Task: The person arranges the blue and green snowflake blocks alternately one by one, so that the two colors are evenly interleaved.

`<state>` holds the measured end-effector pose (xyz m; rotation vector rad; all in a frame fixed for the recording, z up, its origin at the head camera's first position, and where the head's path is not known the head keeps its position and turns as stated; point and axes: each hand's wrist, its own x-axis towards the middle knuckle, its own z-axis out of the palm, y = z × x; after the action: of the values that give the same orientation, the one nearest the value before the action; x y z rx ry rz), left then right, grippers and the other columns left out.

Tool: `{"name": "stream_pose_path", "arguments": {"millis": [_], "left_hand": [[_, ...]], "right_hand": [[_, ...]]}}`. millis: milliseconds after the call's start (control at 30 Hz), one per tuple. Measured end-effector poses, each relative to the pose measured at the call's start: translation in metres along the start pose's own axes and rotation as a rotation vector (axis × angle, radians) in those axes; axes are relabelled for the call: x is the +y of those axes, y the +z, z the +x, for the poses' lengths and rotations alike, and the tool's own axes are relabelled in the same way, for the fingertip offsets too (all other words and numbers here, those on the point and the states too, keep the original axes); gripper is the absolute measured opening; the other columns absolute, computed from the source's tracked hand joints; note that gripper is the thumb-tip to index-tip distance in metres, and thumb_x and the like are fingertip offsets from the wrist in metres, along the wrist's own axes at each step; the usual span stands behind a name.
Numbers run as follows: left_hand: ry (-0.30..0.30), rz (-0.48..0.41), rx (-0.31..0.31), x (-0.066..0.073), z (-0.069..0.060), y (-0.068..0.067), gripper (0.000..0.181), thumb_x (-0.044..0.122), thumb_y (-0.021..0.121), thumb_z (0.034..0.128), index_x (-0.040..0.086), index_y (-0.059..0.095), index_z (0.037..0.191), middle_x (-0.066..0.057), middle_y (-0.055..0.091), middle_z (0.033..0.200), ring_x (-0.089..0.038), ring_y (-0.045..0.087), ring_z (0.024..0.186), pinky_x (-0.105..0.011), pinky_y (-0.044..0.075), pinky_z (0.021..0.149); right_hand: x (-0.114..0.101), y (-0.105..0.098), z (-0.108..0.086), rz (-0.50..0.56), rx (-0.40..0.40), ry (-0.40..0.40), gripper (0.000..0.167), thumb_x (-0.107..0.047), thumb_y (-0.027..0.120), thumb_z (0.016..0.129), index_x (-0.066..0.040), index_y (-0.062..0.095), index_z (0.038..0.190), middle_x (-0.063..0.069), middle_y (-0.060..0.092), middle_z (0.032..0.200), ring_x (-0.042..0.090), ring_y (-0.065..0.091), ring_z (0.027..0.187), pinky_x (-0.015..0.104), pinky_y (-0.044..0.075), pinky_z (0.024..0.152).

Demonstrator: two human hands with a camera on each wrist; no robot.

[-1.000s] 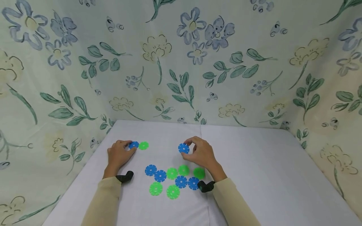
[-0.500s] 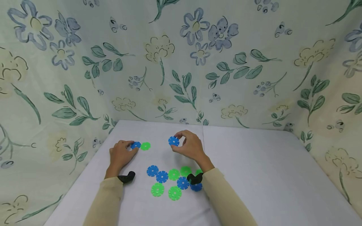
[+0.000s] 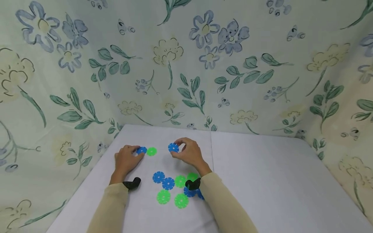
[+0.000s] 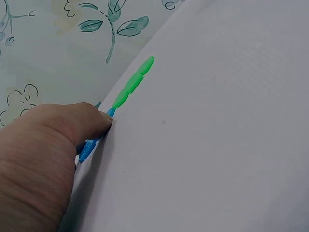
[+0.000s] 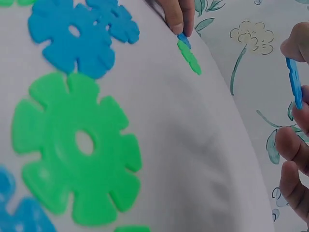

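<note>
At the left of the table, my left hand [image 3: 127, 160] pinches a blue notched disc [image 3: 141, 150] between thumb and fingers. A green notched disc [image 3: 151, 151] adjoins its right side; in the left wrist view the green disc [image 4: 129, 87] touches the blue disc [image 4: 88, 151] edge to edge. My right hand [image 3: 190, 154], to the right of that pair, holds another blue disc [image 3: 173, 148] upright by its edge, thumb below and fingers above. The right wrist view shows this blue disc [image 5: 294, 83] between the fingertips, apart from the green disc [image 5: 189, 57].
Nearer the front of the white-covered table [image 3: 262, 181] lie several loose blue discs [image 3: 158, 177] and green discs [image 3: 163, 196], some partly hidden under my right wrist. A flowered cloth [image 3: 180, 64] hangs behind the table and along its sides.
My right hand has moved left with its blue disc, closer to the joined-looking pair. My left hand keeps its grip on the other blue disc. The whole head view has shifted slightly.
</note>
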<state>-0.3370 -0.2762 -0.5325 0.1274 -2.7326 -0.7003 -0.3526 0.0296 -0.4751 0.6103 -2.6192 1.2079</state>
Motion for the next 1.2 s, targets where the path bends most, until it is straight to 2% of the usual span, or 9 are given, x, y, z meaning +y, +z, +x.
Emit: {"name": "stream_pose_path", "arguments": {"millis": [233, 500, 667, 1000, 1200], "left_hand": [[-0.013, 0.009, 0.005, 0.0, 0.001, 0.002, 0.049, 0.046, 0.069, 0.0896, 0.018, 0.067, 0.13, -0.016, 0.062, 0.127, -0.037, 0.055, 0.117, -0.053, 0.033, 0.09], [-0.016, 0.017, 0.012, -0.001, 0.003, 0.005, 0.049, 0.046, 0.069, 0.0892, 0.018, 0.067, 0.13, -0.016, 0.062, 0.127, -0.037, 0.056, 0.118, -0.054, 0.033, 0.091], [-0.025, 0.028, 0.013, 0.0, 0.002, 0.006, 0.049, 0.047, 0.068, 0.0889, 0.018, 0.068, 0.129, -0.015, 0.062, 0.126, -0.036, 0.056, 0.116, -0.053, 0.033, 0.09], [-0.026, 0.016, 0.022, 0.002, 0.0, 0.003, 0.048, 0.046, 0.069, 0.0887, 0.019, 0.068, 0.129, -0.015, 0.063, 0.126, -0.035, 0.057, 0.116, -0.052, 0.033, 0.09], [-0.022, 0.012, 0.025, 0.002, 0.001, 0.002, 0.048, 0.046, 0.069, 0.0889, 0.019, 0.068, 0.129, -0.014, 0.064, 0.126, -0.035, 0.057, 0.116, -0.053, 0.034, 0.091]], "right_hand": [[-0.004, 0.015, 0.004, 0.065, -0.007, 0.034, 0.039, -0.051, 0.081, 0.077, -0.028, 0.072, 0.107, -0.01, 0.068, 0.099, 0.01, 0.059, 0.071, 0.028, 0.049, 0.058], [-0.006, 0.031, 0.009, 0.145, 0.031, 0.077, 0.037, -0.048, 0.081, 0.078, -0.027, 0.072, 0.106, -0.008, 0.068, 0.099, 0.012, 0.057, 0.068, 0.029, 0.048, 0.057], [-0.008, 0.041, 0.014, 0.187, 0.061, 0.077, 0.038, -0.046, 0.081, 0.079, -0.024, 0.072, 0.108, -0.005, 0.069, 0.099, 0.013, 0.057, 0.07, 0.029, 0.048, 0.058], [-0.008, 0.058, 0.016, 0.139, 0.046, 0.14, 0.041, -0.047, 0.081, 0.077, -0.022, 0.073, 0.108, -0.003, 0.069, 0.1, 0.014, 0.059, 0.088, 0.032, 0.048, 0.077], [-0.004, 0.067, 0.016, 0.065, 0.053, 0.154, 0.041, -0.048, 0.081, 0.075, -0.023, 0.073, 0.106, -0.005, 0.069, 0.099, 0.013, 0.059, 0.086, 0.032, 0.047, 0.075]]}}
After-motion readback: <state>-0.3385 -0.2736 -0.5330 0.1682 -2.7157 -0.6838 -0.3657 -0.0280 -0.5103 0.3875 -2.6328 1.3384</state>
